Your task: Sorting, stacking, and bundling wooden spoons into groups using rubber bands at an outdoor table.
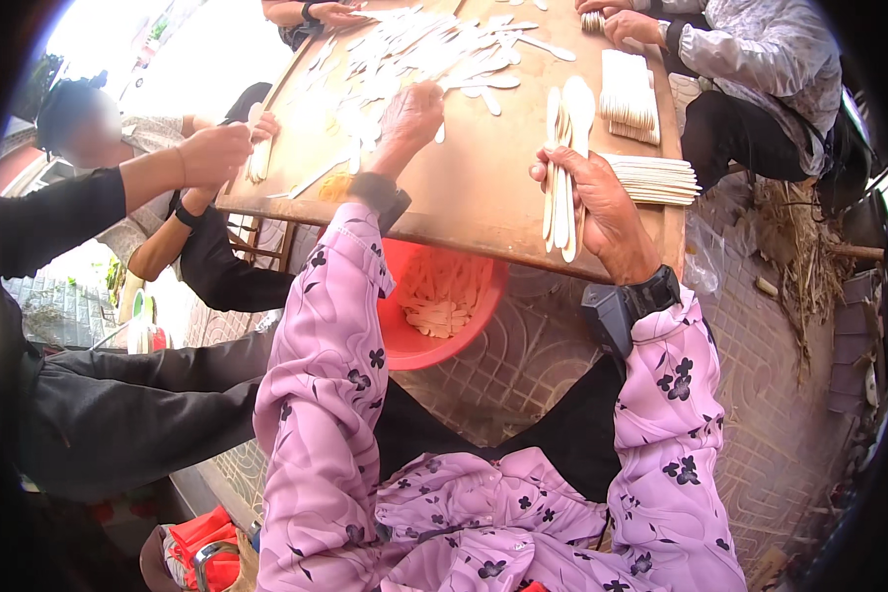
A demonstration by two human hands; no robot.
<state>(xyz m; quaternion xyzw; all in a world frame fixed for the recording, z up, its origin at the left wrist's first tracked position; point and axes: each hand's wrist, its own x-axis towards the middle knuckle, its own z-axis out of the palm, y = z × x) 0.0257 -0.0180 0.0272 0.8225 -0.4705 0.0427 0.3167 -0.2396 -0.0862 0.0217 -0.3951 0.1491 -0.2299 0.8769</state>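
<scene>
My right hand (602, 202) is closed round a small bunch of pale wooden spoons (564, 187), held upright with their wide ends up, over the table's near edge. My left hand (411, 116) reaches to the near side of a loose, scattered pile of wooden spoons (419, 49). Its fingers are curled together among them; what they pinch is hidden. Beside my right hand lies a neat stack of wooden spoons (651, 180), with another stacked block (629, 94) behind it.
The brown wooden table (508, 187) spans the top. Under its edge stands a red basin (395, 340) with many wooden pieces inside. At the left, a person's hands (212, 153) work near spoons at the table's edge. Other people's hands (631, 25) show at the far right and far left.
</scene>
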